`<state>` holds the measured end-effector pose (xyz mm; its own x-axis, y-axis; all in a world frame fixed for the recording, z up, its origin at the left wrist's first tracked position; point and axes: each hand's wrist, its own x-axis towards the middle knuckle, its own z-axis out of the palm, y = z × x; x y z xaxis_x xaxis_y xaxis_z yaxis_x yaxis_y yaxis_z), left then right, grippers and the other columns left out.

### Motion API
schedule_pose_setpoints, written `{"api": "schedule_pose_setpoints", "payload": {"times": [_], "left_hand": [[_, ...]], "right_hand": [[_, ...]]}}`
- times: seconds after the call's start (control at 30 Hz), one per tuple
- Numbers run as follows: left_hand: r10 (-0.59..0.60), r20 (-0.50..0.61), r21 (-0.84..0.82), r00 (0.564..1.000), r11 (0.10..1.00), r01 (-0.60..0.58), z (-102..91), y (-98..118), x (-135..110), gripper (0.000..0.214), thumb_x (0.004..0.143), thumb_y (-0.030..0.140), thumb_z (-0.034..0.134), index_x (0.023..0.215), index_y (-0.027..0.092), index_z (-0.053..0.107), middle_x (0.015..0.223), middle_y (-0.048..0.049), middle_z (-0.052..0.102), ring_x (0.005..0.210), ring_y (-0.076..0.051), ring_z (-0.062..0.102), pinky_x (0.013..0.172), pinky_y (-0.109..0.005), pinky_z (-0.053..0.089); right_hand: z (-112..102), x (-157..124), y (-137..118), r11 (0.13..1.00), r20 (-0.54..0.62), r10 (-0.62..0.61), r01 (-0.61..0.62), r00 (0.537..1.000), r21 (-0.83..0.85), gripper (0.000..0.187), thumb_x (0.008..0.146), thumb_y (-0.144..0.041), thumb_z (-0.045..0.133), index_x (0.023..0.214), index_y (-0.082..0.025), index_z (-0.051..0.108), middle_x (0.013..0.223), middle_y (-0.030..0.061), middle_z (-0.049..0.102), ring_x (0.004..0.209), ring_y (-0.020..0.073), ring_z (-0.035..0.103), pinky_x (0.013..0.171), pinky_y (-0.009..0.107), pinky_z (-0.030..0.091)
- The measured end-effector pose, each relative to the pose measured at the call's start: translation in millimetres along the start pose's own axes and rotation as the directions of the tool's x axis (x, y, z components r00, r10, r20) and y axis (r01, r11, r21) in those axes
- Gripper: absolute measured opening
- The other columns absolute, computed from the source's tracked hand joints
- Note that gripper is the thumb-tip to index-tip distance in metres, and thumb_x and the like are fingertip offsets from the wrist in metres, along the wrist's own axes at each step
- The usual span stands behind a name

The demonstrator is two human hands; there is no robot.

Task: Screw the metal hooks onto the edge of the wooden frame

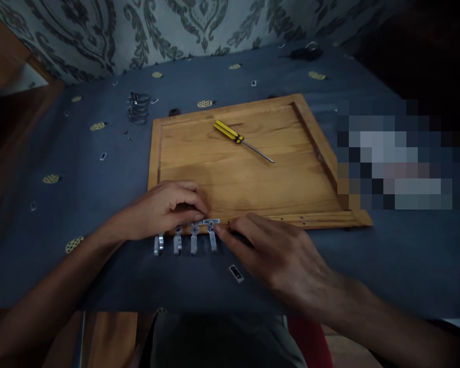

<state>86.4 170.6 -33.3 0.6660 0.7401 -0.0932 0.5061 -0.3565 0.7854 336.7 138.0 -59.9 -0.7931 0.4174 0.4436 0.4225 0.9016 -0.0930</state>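
Observation:
Several metal hooks [193,239] sit in a row along the near edge of a wooden framed panel [253,189], their curved ends hanging over the edge. My left hand [172,207] rests on the panel's near left corner, its fingers closed at the flat tops of the hooks and partly covering them. At the rightmost hook [212,236], my right hand [279,248] has its fingers curled, one fingertip touching the hook's side. On the panel lies a screwdriver [230,134] with a yellow and black handle, its shaft pointing right.
A stack of similar metal hooks [138,108] stands behind the panel on the left, with small screws [129,139] nearby. A dark object [308,51] lies at the back right. The patterned blue cloth [111,204] covers the surface. Dark holes [302,220] mark the panel's near rail.

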Motion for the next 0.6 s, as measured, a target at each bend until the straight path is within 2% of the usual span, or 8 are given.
{"api": "schedule_pose_setpoints", "payload": {"times": [0.17,0.37,0.5,0.6], "left_hand": [[0.01,0.021,0.047,1.0,0.999,-0.011,1.3,3.1,-1.1,0.015,0.098,0.026,0.067,0.104,0.017,0.076,0.101,-0.0037,0.069,0.094,-0.016,0.067,0.079,-0.025,0.049],[-0.036,0.102,0.181,0.994,0.983,0.017,-2.9,20.9,-6.3,0.031,0.101,0.045,0.063,0.111,0.018,0.074,0.104,-0.004,0.068,0.097,-0.018,0.066,0.081,-0.027,0.049],[-0.079,0.064,0.357,0.995,0.933,0.051,5.0,36.6,-14.9,0.044,0.092,0.055,0.072,0.117,0.019,0.07,0.112,-0.0054,0.067,0.107,-0.023,0.064,0.089,-0.033,0.05],[-0.082,0.024,0.449,0.996,0.891,0.062,15.4,42.5,-17.8,0.047,0.088,0.058,0.075,0.108,0.017,0.069,0.109,-0.0059,0.066,0.102,-0.025,0.063,0.085,-0.036,0.05]], "right_hand": [[-0.3,0.7,-1.6,1.0,-0.014,0.03,-0.03,0.999,-0.002,0.036,0.108,-0.009,0.035,0.102,-0.012,0.071,0.075,0.0029,0.064,0.068,0.0162,0.059,0.056,0.031,0.042],[4.2,-1.0,-1.6,0.999,-0.045,0.04,-0.04,0.998,0.003,0.031,0.108,-0.014,0.041,0.099,-0.013,0.071,0.073,0.0014,0.062,0.066,0.0157,0.058,0.055,0.032,0.042],[5.5,-2.1,-1.8,0.999,-0.054,0.043,-0.042,0.998,0.022,0.029,0.107,-0.012,0.044,0.099,-0.013,0.071,0.074,0.0017,0.061,0.066,0.016,0.058,0.055,0.032,0.041],[5.2,-2.3,-2.0,0.998,-0.047,0.053,-0.052,0.997,0.021,0.031,0.106,-0.009,0.042,0.098,-0.012,0.072,0.071,0.0013,0.059,0.064,0.0156,0.056,0.055,0.033,0.04]]}}
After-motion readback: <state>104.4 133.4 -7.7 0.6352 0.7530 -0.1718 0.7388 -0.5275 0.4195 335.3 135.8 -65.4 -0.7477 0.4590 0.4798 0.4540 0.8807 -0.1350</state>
